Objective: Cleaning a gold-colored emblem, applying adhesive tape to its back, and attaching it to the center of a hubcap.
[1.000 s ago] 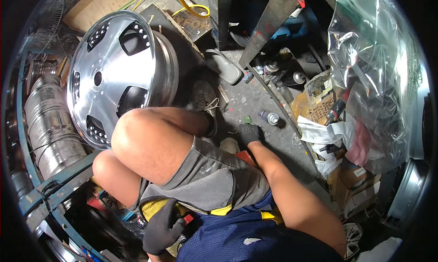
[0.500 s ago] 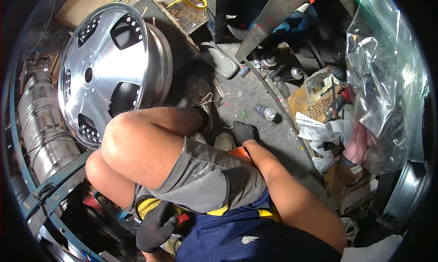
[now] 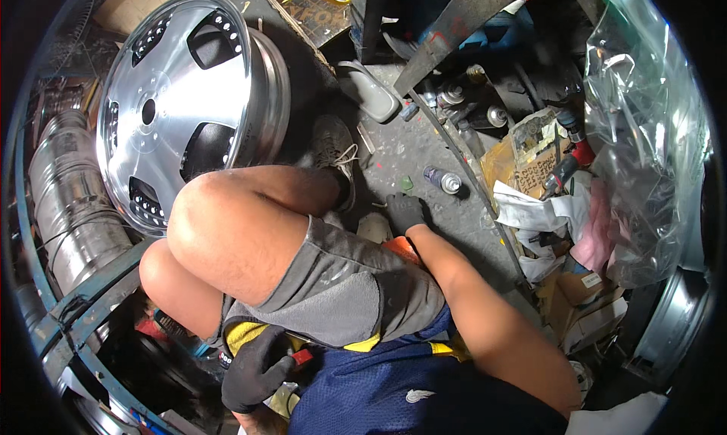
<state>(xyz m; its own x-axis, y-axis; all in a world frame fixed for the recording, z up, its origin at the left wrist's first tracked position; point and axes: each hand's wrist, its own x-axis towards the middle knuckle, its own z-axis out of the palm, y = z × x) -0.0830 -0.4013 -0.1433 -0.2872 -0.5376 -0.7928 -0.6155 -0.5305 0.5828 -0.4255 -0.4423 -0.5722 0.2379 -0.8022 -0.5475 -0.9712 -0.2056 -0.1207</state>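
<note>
My left hand [image 3: 254,374], in a dark grey glove, is by my lap at the lower left with its fingers curled. A small red piece [image 3: 303,357] shows at its thumb; I cannot tell if the hand grips it. My right hand [image 3: 405,212], also gloved, reaches down to the floor beyond my thigh, closed, with its fingertips low by the concrete. What it holds, if anything, is hidden. Just right of it a spray can [image 3: 443,180] lies on its side. A large polished wheel rim [image 3: 170,87] with dark openings stands at the left, beyond my knees.
Metal cylinders [image 3: 79,200] and a blue metal frame [image 3: 98,283] stand at the left. On the right are cardboard [image 3: 534,170], a red-and-black power tool [image 3: 568,166], white cloths [image 3: 538,208] and clear plastic sheeting [image 3: 644,117]. A grey tray [image 3: 367,94] lies on the floor ahead.
The view has shifted slightly. My right hand has moved a little up in the picture, nearer the spray can's level. My left hand stays by my lap, slightly turned.
</note>
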